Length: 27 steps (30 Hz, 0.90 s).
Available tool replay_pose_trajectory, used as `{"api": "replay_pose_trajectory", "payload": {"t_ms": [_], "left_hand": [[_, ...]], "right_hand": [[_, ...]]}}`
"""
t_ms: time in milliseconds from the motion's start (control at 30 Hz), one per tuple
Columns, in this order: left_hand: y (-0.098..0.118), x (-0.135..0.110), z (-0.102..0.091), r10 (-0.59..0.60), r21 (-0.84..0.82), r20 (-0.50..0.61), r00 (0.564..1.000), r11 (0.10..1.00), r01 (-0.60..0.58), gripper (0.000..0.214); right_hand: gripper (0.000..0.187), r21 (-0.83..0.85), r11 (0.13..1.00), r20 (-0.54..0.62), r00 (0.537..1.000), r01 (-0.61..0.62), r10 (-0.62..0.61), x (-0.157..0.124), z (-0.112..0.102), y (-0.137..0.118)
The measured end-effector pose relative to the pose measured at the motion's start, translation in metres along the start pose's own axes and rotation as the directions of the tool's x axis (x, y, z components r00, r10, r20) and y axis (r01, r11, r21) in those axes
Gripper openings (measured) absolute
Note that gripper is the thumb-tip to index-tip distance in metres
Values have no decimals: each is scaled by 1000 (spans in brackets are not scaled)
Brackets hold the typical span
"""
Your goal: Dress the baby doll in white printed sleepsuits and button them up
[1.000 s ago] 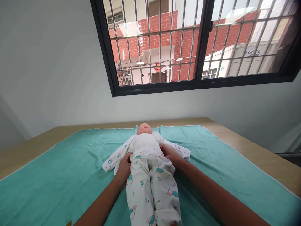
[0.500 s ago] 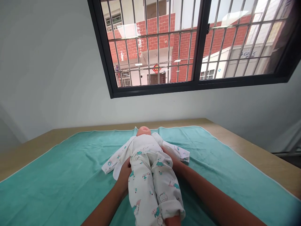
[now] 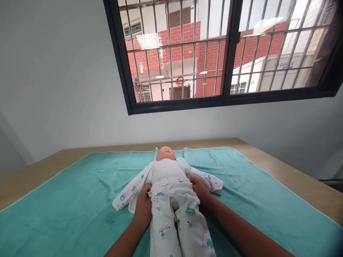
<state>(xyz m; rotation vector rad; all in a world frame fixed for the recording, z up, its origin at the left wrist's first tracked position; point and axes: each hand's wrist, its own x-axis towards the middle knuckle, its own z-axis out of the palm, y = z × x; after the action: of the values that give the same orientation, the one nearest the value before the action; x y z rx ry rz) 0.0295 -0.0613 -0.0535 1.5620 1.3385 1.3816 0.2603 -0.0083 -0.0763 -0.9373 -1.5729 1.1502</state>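
Observation:
A baby doll (image 3: 165,153) lies on its back with its head at the far side. It wears a white top with printed sleeves (image 3: 128,192), arms spread outward. White printed baby trousers (image 3: 164,217) cover its legs and reach its waist. My left hand (image 3: 144,202) is closed on the left side of the trousers' waistband, thumb on top. On the opposite side, my right hand (image 3: 198,188) grips the waistband, its fingertips partly hidden by cloth. The feet lie outside the view.
A green cloth (image 3: 80,200) is spread under the doll on a wooden table (image 3: 289,167). Behind the table rises a pale wall (image 3: 66,89) with a dark-framed, barred window (image 3: 177,109).
Both hands have shifted slightly with the waistband, and the trousers lie straighter. The bare ankle and rolled cuff have left the view. The camera has tilted up a little.

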Motion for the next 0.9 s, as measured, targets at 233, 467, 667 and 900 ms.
{"api": "replay_pose_trajectory", "payload": {"t_ms": [233,467,667,900], "left_hand": [[9,7,-7,-51,-83,15,999,995,52,14],[-20,19,-19,-47,-362,184,982,926,112,6],[-33,30,-32,63,-279,267,962,960,14,16],[-13,20,-24,36,46,35,999,998,-38,29]], "right_hand": [[16,-244,949,-107,966,202,-233,-4,5,-13],[10,-124,977,-134,973,172,-188,1,-10,-1],[14,-95,977,-69,977,193,-200,1,-18,-7],[14,-351,884,-88,929,309,-360,-7,-10,-33]]}}
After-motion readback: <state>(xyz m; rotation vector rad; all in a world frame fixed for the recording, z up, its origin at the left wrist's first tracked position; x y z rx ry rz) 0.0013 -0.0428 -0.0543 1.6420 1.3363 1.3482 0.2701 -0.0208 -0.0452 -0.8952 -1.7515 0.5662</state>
